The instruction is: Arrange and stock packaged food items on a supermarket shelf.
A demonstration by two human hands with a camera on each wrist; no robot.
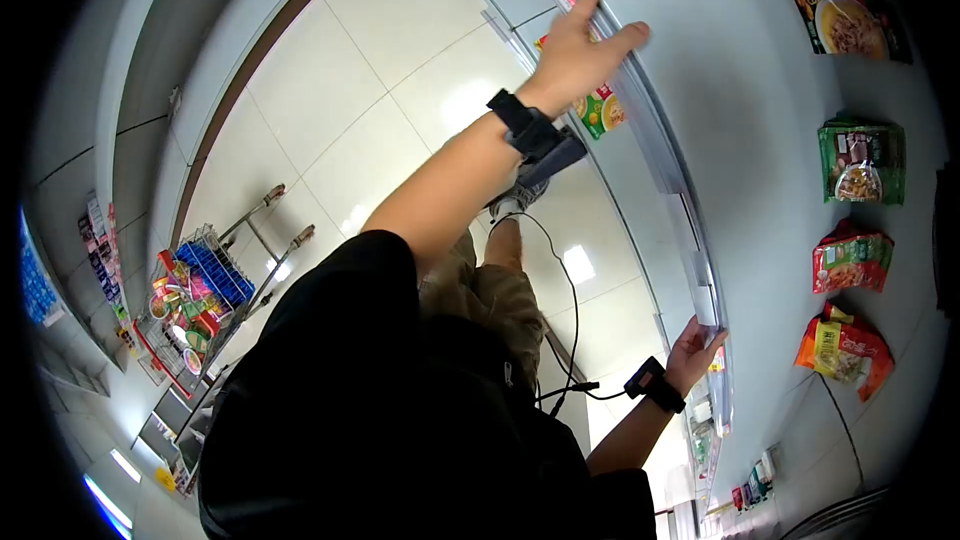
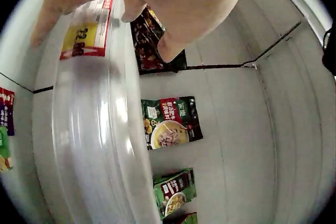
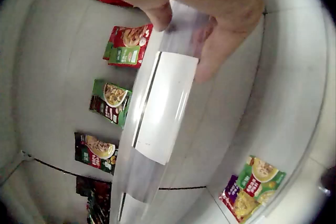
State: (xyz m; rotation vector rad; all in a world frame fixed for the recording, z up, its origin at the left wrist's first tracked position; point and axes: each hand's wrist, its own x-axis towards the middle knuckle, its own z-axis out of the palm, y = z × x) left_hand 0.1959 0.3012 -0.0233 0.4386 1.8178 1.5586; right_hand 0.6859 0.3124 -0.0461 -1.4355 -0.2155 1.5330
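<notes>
A long clear plastic price-tag strip [image 1: 650, 140] runs along the shelf's front edge. My left hand [image 1: 585, 55] straddles it near a red-and-yellow price label [image 2: 86, 37], with fingers on one side and thumb on the other. Farther along, my right hand [image 1: 690, 355] pinches the same strip between thumb and fingers, beside a blank white label [image 3: 165, 106]. Behind the strip, food packets stand on the shelf, among them a dark green packet with a bowl picture [image 2: 170, 124] and a red packet [image 3: 131, 45]. The palms are mostly hidden.
A loaded shopping cart [image 1: 205, 300] stands across the tiled floor [image 1: 340, 70]. On a lower shelf lie green and yellow packets [image 3: 260, 176]. A black cable [image 1: 570, 310] hangs near my legs. Another shelf edge [image 1: 235, 90] borders the aisle opposite.
</notes>
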